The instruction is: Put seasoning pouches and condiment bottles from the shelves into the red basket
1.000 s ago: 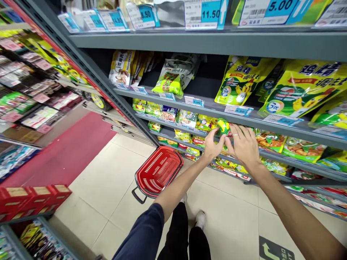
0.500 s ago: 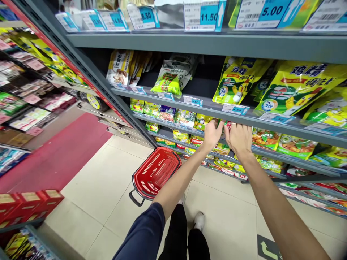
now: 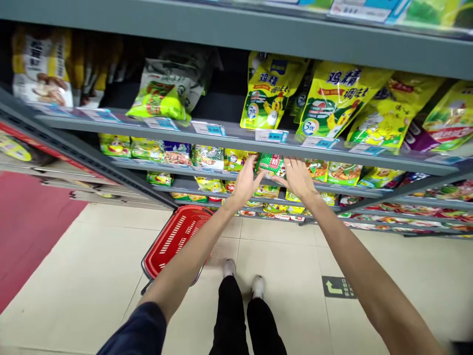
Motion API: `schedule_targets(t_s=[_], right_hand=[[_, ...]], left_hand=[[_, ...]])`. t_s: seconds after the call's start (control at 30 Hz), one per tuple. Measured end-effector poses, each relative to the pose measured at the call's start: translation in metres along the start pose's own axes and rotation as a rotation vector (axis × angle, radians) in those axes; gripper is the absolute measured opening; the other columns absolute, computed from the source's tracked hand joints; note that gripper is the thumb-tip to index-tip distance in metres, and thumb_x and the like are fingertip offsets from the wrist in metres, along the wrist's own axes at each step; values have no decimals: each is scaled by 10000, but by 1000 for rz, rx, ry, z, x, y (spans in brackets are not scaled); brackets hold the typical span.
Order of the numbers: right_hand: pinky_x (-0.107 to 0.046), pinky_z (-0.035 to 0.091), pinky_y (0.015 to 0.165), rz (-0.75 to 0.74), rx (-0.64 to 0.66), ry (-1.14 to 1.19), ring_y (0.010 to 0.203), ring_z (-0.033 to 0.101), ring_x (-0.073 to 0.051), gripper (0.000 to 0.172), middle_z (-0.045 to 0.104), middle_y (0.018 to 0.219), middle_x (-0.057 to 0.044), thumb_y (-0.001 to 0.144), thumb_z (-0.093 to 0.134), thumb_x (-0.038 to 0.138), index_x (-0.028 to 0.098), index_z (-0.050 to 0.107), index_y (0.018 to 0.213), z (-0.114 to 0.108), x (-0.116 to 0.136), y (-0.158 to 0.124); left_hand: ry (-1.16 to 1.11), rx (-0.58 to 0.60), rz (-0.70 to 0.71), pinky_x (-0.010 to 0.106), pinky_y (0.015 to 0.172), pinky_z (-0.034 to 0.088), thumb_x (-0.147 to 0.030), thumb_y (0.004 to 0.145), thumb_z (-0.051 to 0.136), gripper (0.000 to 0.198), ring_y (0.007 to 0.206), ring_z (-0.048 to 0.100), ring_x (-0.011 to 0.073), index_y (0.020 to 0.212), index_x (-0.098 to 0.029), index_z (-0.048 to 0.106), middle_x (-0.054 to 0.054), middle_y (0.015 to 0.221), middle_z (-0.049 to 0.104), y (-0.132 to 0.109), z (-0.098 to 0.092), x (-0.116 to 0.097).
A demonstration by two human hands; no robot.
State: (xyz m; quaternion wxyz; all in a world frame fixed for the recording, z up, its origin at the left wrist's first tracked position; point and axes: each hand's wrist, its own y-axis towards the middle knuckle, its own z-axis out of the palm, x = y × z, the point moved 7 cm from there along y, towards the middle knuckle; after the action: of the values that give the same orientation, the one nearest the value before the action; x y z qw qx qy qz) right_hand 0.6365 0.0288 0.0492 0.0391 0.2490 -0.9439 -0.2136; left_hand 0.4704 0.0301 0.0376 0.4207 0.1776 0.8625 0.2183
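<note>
Head view: left hand (image 3: 244, 183) and right hand (image 3: 297, 178) both open, fingers spread, neither clenched, on either side of a green-and-white seasoning packet (image 3: 271, 165) standing under the grey shelf edge (image 3: 236, 141). Grasp not confirmed; contact cannot be told. Red shopping basket (image 3: 173, 241) sits beneath the left forearm (image 3: 192, 246), above floor tiles (image 3: 81, 276).

The yellow seasoning pouches (image 3: 306, 98) on the far shelf carry 鸡精 (chicken essence) in large dark characters, with 调味料 printed smaller beneath. The white-and-blue price tag (image 3: 271, 135) on the shelf edge under the left pouch reads 4.50; the other tags along that edge are too blurred to read. The red label on the green packet (image 3: 271, 165) on the shelf below is also illegible. The dark floor sign (image 3: 338, 287), near and right, shows a pale arrow beside characters too small to read.
</note>
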Motion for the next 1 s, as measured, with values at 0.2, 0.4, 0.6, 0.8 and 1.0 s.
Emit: schedule_targets(t_s=[0.2, 0.4, 0.6, 0.8, 1.0], right_hand=[[-481, 525, 939, -23, 204, 51, 1119, 668, -381, 700, 709, 1194, -244, 926, 449, 717, 137, 591, 1291, 11, -32, 27], [-573, 338, 1194, 90, 5, 119, 1402, 455, -409, 822, 505, 1480, -280, 958, 460, 639, 36, 369, 1509, 2, -27, -15], [-524, 267, 1274, 235, -15, 340, 1555, 214, -306, 736, 241, 1678, -171, 1031, 361, 397, 110, 39, 1626, 22, -13, -32], [-575, 271, 1259, 324, 64, 376, 1486, 337, -328, 632, 408, 1591, -131, 1043, 349, 339, 190, 146, 1622, 33, -19, -23], [-516, 317, 1254, 348, -1, 360, 1501, 330, -294, 640, 364, 1619, -128, 1003, 401, 201, 168, 184, 1605, 14, -2, -32]], left_hand=[[488, 270, 267, 607, 1181, 327, -471, 1004, 467, 572, 1442, 384, 415, 1499, -186, 446, 216, 1493, 477, 11, 18, -15], [674, 304, 231, 541, 1092, 445, -478, 980, 515, 604, 1334, 460, 403, 1492, -164, 448, 206, 1437, 523, 24, 19, -22], [627, 324, 256, 585, 1129, 387, -475, 1007, 437, 576, 1356, 441, 409, 1477, -142, 446, 218, 1458, 505, 22, 29, -25], [505, 349, 106, 628, 1127, 387, -614, 1001, 284, 640, 1362, 414, 399, 1508, -239, 390, 121, 1510, 483, 32, 33, -25], [509, 347, 223, 635, 1216, 267, -605, 986, 336, 698, 1506, 239, 418, 1558, -206, 327, 130, 1619, 362, 14, 21, -40]])
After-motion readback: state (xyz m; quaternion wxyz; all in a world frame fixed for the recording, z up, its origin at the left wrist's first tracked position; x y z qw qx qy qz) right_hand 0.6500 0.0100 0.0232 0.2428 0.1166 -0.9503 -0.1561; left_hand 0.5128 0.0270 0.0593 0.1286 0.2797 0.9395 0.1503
